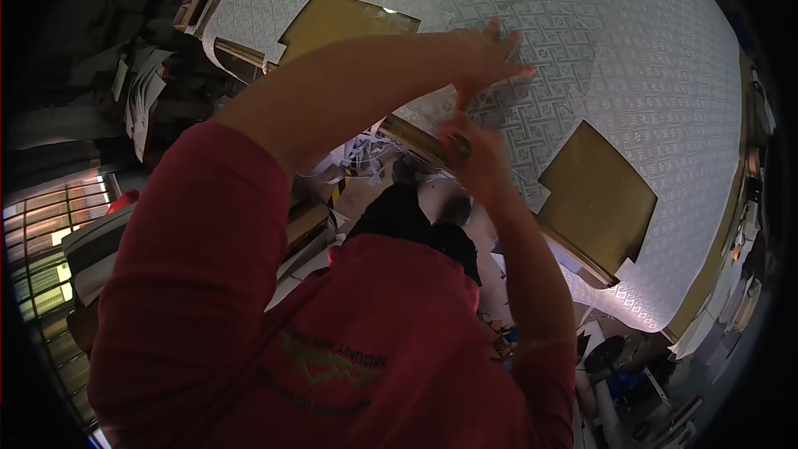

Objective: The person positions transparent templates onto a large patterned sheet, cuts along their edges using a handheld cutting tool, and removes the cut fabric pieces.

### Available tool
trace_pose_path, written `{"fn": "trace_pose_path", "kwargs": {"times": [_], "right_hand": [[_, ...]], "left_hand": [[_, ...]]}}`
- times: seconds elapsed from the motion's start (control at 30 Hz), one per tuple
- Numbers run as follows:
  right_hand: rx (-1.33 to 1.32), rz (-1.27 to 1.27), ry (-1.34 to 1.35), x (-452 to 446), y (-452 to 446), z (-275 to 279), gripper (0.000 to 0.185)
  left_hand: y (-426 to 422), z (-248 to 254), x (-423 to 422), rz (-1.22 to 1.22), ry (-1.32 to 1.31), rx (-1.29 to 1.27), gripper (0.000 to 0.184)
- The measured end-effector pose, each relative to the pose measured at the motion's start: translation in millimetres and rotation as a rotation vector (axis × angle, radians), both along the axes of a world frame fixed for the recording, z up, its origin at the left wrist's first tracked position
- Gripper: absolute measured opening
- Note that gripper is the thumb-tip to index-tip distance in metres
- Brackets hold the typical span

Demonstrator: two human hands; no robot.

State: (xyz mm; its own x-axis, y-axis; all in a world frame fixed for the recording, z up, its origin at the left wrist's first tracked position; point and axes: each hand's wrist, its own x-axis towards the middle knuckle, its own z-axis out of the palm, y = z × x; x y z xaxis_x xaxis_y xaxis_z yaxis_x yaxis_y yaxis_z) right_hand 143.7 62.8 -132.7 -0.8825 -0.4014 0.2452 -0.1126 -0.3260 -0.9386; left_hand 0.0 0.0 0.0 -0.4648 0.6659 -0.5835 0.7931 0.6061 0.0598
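Observation:
A large pale sheet with a small woven-looking pattern (pixel 665 75) covers the table. Beneath and around my hands lies a patch with a bolder grey lattice pattern (pixel 549 108), which looks see-through at its edges. My left hand (pixel 486 58) reaches across from the left, fingers spread over this patch. My right hand (pixel 478 154) is closed just below it, close to the table's front edge. A small dark thing shows at its fingers, too unclear to name. Two brown board areas, one at upper left (pixel 349 21) and one at right (pixel 598 199), show through cut-outs in the sheet.
White paper strips (pixel 362 154) lie in a heap below the table edge. Stacked sheets (pixel 145 100) hang at the left, near a barred window (pixel 58 241). Dark clutter and tools (pixel 632 374) sit at lower right.

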Motion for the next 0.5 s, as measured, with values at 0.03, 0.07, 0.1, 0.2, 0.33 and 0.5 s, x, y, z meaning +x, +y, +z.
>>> {"fn": "trace_pose_path", "kwargs": {"times": [0.03,0.07,0.1,0.2,0.33,0.5], "right_hand": [[0.338,-0.169,0.154,-5,-24,36,0.010],[0.680,-0.334,0.308,-5,-39,56,0.013],[0.690,-0.351,0.368,-21,-34,60,0.013],[0.810,-0.389,0.318,2,-44,78,0.011],[0.708,-0.618,0.255,66,19,94,0.011],[0.925,-1.079,-0.122,130,60,100,0.017]], "left_hand": [[-3,-5,2,-0.002,-0.019,0.026,0.144],[-6,-7,4,-0.002,-0.037,0.054,0.145],[6,0,-8,-0.003,0.023,0.074,0.145],[-1,4,1,-0.005,-0.016,0.082,0.145],[-6,3,-3,-0.054,0.012,0.078,0.148],[-3,-4,-10,-0.125,-0.013,0.116,0.153]]}}
